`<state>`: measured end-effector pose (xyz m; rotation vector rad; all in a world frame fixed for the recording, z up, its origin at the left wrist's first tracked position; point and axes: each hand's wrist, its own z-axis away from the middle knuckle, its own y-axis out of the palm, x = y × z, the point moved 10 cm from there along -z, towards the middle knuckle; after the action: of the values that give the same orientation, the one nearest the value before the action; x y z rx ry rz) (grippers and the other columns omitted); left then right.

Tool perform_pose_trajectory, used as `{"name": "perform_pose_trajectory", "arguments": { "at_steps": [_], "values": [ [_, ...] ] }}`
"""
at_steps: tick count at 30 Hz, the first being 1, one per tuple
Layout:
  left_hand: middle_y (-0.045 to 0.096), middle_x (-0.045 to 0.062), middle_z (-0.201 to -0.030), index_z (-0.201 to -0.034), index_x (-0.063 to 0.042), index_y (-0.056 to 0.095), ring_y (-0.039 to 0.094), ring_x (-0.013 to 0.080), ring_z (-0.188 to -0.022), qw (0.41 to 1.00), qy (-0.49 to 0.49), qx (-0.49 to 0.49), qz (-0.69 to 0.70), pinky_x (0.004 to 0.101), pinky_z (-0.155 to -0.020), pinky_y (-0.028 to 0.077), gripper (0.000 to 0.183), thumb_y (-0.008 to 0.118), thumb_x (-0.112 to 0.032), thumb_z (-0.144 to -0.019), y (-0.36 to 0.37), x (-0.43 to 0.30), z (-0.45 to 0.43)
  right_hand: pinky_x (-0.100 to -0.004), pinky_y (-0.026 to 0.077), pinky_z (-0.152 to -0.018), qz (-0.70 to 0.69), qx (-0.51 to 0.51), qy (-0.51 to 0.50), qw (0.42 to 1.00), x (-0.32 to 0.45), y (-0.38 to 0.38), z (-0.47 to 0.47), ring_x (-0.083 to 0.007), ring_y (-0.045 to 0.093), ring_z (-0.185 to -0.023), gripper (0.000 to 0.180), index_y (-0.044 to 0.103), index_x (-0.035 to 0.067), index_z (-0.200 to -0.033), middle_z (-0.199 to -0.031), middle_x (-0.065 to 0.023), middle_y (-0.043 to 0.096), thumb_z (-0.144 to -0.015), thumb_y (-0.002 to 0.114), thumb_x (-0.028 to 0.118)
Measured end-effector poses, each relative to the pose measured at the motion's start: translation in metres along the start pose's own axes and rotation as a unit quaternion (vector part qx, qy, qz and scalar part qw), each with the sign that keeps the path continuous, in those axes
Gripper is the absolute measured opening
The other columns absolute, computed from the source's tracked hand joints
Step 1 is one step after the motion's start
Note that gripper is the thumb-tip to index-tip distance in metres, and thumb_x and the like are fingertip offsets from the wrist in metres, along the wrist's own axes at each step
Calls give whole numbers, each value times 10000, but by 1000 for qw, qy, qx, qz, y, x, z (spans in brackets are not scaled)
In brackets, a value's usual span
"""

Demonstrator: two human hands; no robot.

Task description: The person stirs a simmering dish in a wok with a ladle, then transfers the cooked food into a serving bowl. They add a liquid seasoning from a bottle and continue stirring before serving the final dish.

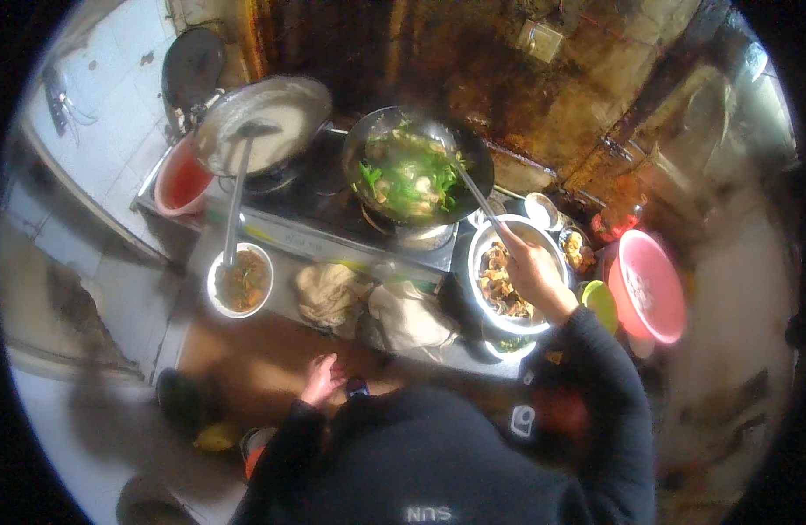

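Observation:
My right hand [534,272] grips the handle of a metal cooking utensil [475,190], probably a spatula, whose head dips into the wok [483,161] on the stove. Green leafy vegetables and paler pieces [409,174] fill that wok, under a light haze. Beneath my right hand is a white-rimmed pot [474,289] of browned food pieces. My left hand [323,380] hangs near my body below the counter edge, holding nothing, its fingers loosely apart. At the left, a second wok [281,98] holds pale liquid, and a long-handled ladle [235,197] reaches from it over a bowl of soup [242,281].
Two crumpled cloths [331,294] [406,315] lie along the counter's front. A pink basin [649,289], a green bowl [598,305] and small dishes crowd the right side. A red bucket [183,177] stands left of the stove. Behind it leans a dark round lid [193,72].

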<state>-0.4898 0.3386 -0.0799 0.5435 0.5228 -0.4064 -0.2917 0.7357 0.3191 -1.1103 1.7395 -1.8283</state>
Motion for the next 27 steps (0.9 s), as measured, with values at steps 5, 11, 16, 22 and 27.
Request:
{"name": "perform_pose_trajectory", "arguments": {
  "at_steps": [5,11,16,22,27],
  "values": [
    [629,67,-874,-1099,-90,602,636,250,-746,999,-28,-15,-26,418,-641,546,219,620,-261,-963,-32,-4,4,-495,539,-770,-34,30,-41,998,45,7,24,-436,677,-869,550,555,86,-1389,-957,-281,675,-850,562,-22],
    [654,85,-945,-1113,-91,594,668,263,-828,995,-48,24,-79,425,-654,544,222,637,-241,-956,-31,-17,-2,-518,543,-695,-29,39,8,999,46,15,27,-417,686,-737,592,506,157,-1451,-854,-266,686,-871,548,46],
    [662,77,-929,-1054,-79,633,656,204,-760,988,-15,-2,-157,369,-610,545,177,640,-228,-959,-21,-40,-17,-367,544,-746,-188,9,81,979,57,-22,28,-224,672,-791,586,517,75,-1443,-902,-159,694,-863,562,9],
    [659,50,-869,-1007,-56,659,648,171,-738,968,-17,130,-214,340,-608,571,161,652,-211,-963,66,-44,7,-342,510,-588,-312,28,139,939,40,-21,51,-190,638,-659,650,445,64,-1494,-831,-97,667,-862,590,26],
    [632,25,-868,-1052,-24,648,601,136,-744,906,42,279,-315,294,-624,540,146,584,-100,-946,182,-61,31,-287,502,-676,-305,-69,93,945,9,1,77,-137,600,-763,641,429,74,-1505,-994,-83,662,-892,610,28]
  ]
}}
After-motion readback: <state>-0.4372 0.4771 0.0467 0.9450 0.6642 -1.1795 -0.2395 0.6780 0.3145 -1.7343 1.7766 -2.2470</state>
